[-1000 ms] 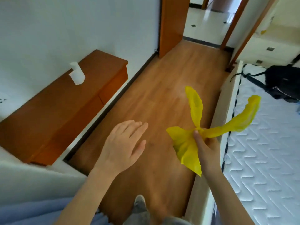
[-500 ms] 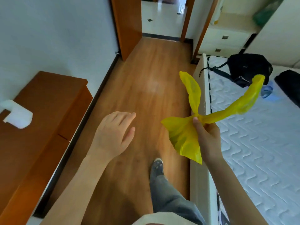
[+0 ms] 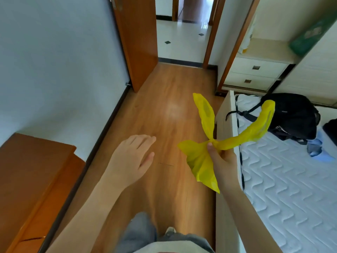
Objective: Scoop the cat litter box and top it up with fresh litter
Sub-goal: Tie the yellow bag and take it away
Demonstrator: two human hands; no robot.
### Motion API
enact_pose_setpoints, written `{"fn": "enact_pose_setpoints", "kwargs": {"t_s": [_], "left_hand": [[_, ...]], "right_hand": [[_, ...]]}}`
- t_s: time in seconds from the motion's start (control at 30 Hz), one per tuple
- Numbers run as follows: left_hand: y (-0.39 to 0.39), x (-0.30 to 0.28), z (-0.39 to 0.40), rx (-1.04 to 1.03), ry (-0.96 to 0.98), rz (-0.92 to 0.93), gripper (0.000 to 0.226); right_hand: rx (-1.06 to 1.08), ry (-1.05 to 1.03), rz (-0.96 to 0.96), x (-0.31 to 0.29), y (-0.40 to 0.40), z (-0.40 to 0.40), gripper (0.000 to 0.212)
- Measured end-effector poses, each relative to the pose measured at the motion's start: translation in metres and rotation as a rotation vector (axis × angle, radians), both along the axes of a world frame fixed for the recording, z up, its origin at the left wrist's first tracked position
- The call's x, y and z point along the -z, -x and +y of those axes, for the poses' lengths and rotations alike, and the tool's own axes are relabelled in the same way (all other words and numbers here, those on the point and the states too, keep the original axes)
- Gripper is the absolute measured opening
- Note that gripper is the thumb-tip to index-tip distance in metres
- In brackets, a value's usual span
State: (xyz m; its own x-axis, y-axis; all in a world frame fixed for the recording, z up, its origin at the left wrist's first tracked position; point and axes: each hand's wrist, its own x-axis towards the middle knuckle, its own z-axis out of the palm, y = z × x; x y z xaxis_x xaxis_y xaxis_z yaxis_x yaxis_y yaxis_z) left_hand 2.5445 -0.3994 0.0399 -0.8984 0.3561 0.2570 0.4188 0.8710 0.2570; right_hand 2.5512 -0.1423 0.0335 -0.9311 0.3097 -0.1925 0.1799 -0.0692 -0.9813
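Note:
My right hand (image 3: pixel 221 161) pinches a yellow plastic bag (image 3: pixel 202 161) at its neck, where the two handle loops spread upward and to the right. The bag's body hangs crumpled below my thumb. My left hand (image 3: pixel 131 157) floats over the wooden floor with relaxed fingers and holds nothing. No litter box, scoop or litter shows in this view.
A wooden cabinet (image 3: pixel 32 179) lines the left wall. On the right is a bed with a white quilted mattress (image 3: pixel 284 179), carrying a black backpack (image 3: pixel 293 115). An open wooden door (image 3: pixel 140 37) leads ahead to a tiled hallway. White drawers (image 3: pixel 255 73) stand beyond the bed.
I have walked forward along the floor toward the doorway; the cabinet slid back on the left. Both hands keep the same pose, the right still holding the bag.

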Motion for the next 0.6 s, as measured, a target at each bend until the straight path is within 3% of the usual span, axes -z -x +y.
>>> {"fn": "enact_pose_setpoints", "kwargs": {"t_s": [0.3,0.6], "left_hand": [[0.213,0.031,-0.016,0.089,-0.055,-0.002,0.043],[0.463,0.013,-0.016,0.263,-0.037,0.008,0.044]], "right_hand": [[0.098,-0.045,-0.049,0.04,0.188,-0.014,0.01],[0.258,-0.139,0.054,0.026,0.381,-0.003,0.012]]}}
